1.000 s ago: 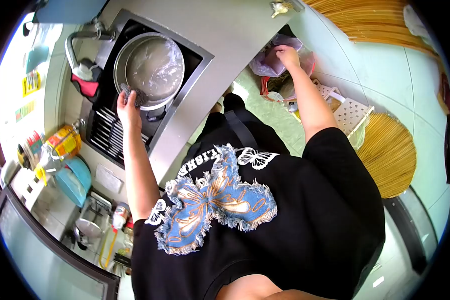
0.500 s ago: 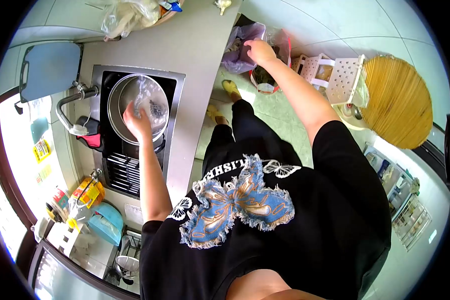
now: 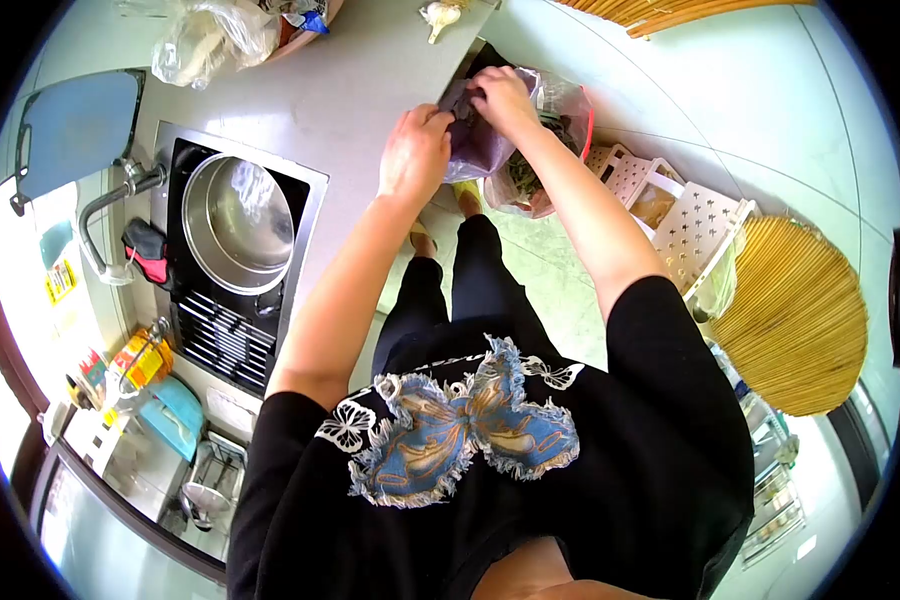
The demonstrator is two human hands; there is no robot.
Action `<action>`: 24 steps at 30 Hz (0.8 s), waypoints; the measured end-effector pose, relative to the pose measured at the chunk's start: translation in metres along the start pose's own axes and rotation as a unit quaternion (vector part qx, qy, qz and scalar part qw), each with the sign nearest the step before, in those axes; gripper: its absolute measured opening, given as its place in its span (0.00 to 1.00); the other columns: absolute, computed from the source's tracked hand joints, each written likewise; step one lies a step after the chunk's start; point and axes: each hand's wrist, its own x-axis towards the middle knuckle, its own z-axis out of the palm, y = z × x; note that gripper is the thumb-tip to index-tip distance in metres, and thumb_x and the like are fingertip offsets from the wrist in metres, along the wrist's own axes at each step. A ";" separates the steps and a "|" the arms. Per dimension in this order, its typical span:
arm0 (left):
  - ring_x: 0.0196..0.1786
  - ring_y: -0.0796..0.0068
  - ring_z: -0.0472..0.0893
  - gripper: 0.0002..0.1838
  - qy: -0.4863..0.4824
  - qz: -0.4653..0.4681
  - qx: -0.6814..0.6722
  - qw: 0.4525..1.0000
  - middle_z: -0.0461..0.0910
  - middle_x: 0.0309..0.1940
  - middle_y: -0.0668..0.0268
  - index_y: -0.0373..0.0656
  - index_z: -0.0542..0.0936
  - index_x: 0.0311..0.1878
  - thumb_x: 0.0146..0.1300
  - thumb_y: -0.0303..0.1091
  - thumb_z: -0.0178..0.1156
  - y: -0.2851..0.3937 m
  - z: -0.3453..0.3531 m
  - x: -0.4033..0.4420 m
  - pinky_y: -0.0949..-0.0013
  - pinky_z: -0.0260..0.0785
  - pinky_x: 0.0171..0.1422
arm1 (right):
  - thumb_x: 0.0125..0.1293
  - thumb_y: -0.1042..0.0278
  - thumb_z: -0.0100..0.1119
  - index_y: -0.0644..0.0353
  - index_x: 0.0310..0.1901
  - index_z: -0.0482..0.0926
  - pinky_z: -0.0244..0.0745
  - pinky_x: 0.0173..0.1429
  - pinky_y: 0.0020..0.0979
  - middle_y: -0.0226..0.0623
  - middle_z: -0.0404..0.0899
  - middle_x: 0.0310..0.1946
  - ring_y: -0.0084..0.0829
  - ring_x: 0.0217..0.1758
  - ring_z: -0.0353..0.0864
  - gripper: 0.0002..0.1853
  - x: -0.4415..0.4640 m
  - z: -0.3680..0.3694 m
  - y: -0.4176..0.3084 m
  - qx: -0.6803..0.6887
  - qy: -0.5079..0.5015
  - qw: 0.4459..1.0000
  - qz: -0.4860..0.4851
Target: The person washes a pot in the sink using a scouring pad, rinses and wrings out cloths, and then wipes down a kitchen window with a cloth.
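At the right edge of the counter, both my hands meet over a purple plastic bag [image 3: 482,150] hanging open. My left hand [image 3: 417,152] is at its left rim, fingers curled against the plastic. From the far side my right hand [image 3: 505,100] pinches the bag near its top, fingertips close to those of the left. Dark, crumpled material shows between the hands, too shaded to name. A metal pot [image 3: 238,250] sits in the sink on the left, with a clear, whitish patch inside that could be water or thin plastic.
A black faucet [image 3: 100,215] arches beside the sink [image 3: 315,190]. Garlic [image 3: 438,18] and a clear bag [image 3: 205,45] lie on the counter [image 3: 360,75]. Past the purple bag stand a red-rimmed bag [image 3: 525,190], a pale perforated basket [image 3: 700,225] and a round straw lid [image 3: 795,315].
My left hand has left the pot and moved right to the purple bag. My right hand stays at the bag, now nearer the left. The dark patch in the pot no longer shows.
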 end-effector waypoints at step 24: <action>0.63 0.44 0.74 0.35 -0.113 -0.185 0.005 0.976 0.71 0.63 0.45 0.37 0.65 0.71 0.58 0.26 0.62 -0.002 0.078 0.013 0.54 0.71 0.66 | 0.57 0.70 0.56 0.57 0.32 0.81 0.69 0.57 0.38 0.35 0.79 0.35 0.38 0.50 0.76 0.05 -0.013 -0.002 -0.018 -0.143 0.030 0.988 -0.054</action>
